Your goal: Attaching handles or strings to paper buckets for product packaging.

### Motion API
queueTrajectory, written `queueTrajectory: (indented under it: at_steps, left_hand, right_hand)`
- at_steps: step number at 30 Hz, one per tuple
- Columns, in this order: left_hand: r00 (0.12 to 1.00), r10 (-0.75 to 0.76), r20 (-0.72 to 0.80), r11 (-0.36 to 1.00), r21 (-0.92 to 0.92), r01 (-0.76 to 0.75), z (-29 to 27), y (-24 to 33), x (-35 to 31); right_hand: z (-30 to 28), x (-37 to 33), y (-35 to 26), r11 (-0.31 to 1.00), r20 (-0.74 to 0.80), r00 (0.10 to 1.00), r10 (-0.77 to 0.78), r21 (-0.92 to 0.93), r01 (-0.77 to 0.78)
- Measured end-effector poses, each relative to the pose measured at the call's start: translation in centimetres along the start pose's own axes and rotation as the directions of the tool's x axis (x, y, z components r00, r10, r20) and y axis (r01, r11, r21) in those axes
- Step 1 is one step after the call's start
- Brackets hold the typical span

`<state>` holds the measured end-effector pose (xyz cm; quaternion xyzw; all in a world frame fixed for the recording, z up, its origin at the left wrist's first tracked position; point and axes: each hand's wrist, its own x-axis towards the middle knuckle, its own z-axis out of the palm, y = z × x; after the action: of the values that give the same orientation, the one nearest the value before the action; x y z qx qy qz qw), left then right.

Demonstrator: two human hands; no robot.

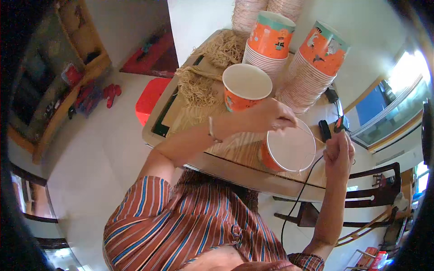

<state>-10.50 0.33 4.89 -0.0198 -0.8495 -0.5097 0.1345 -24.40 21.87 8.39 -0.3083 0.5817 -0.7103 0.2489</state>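
Note:
My left hand (275,116) is closed in a pinch on a thin pale string (308,130), just above the rim of an open paper tub (291,147). This tub is orange outside and white inside. The string stretches rightward to my right hand (340,151), which is raised with its fingers curled closed. A small black-and-orange object (339,123) shows right above those fingers; I cannot tell whether the hand holds it. Behind my left wrist stands another orange paper tub (247,83), open side up.
Tall stacks of nested paper tubs (312,67) stand at the back of the wood-patterned table (235,151). Bundles of beige strings (196,88) lie at its left. A red stool (151,97) stands to the left, a dark wooden chair (370,196) to the right. A black cable (300,192) hangs over the front edge.

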Motion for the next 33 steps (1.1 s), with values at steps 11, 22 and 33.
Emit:
queueTrajectory:
  at_steps: [11, 22, 33]
  left_hand:
    - [0.911, 0.409, -0.051, 0.698, 0.661, -0.277, -1.1, -0.5, -0.2]
    - [0.898, 0.441, -0.016, 0.422, 0.886, -0.191, 1.7, 1.3, 2.2]
    - [0.927, 0.361, -0.105, 0.638, 0.752, -0.163, -0.4, 0.6, 0.6]
  right_hand:
    - [-4.8, -1.1, 3.3, 0.925, 0.042, 0.998, 0.051, -0.377, -0.031]
    - [4.8, 0.8, 1.0, 0.840, 0.272, 0.962, -0.009, -0.520, 0.155]
    - [5.1, 3.1, 3.0, 0.890, 0.235, 0.966, 0.109, -0.456, 0.010]
